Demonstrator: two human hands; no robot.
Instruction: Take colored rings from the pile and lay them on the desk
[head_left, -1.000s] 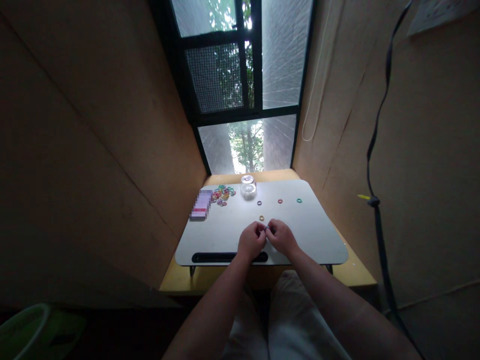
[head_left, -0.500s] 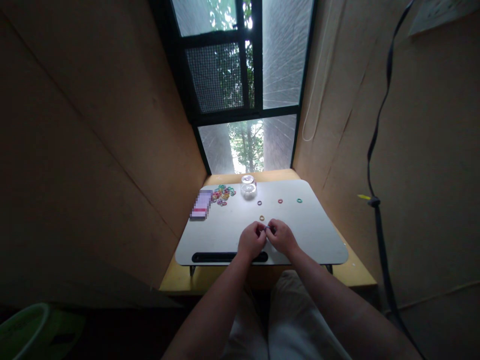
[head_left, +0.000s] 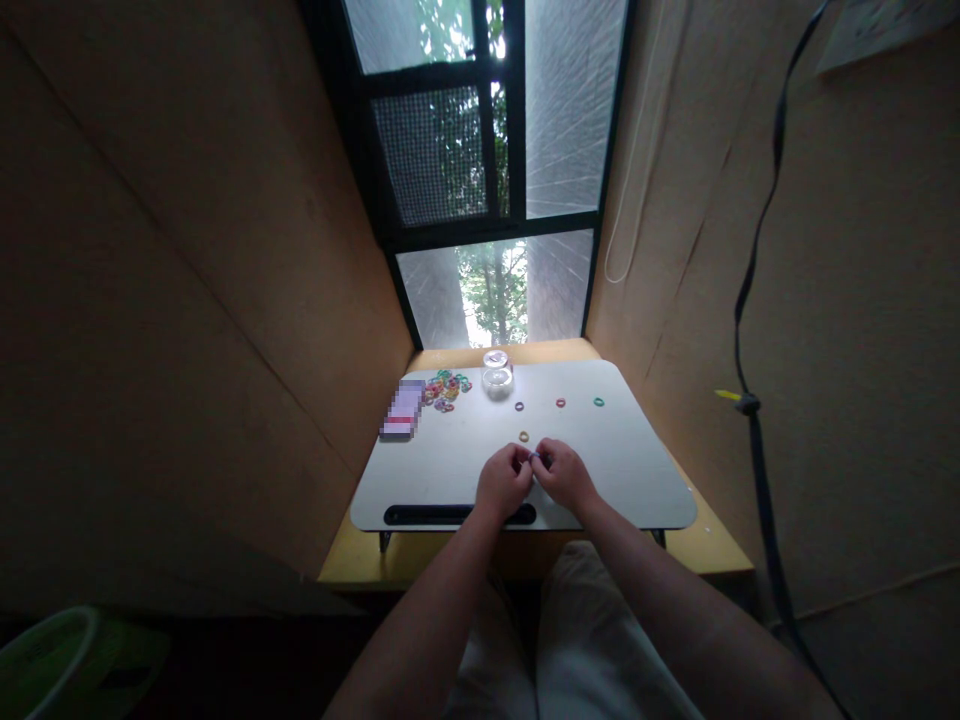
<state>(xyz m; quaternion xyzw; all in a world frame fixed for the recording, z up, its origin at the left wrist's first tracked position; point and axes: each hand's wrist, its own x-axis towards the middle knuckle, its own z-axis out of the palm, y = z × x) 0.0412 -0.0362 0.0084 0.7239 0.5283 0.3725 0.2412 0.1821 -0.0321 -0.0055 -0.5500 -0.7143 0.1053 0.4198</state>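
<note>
My left hand (head_left: 506, 478) and my right hand (head_left: 561, 472) meet over the near middle of the white folding table (head_left: 442, 470). Between their fingertips is a small greyish-purple hair tie (head_left: 534, 456), pinched from both sides and partly hidden by the fingers. Just beyond the hands lies a yellow hair tie (head_left: 523, 436). Farther back, a purple hair tie (head_left: 519, 406), a red hair tie (head_left: 560, 402) and a green hair tie (head_left: 598, 401) lie apart in a row.
A pile of mixed-colour hair ties (head_left: 448, 388) lies at the back left, beside a pixelated phone-like object (head_left: 403, 410). A clear plastic jar (head_left: 497, 380) stands at the back. Along the near edge runs a black slot (head_left: 427, 514). A green bin (head_left: 82, 660) stands low at left.
</note>
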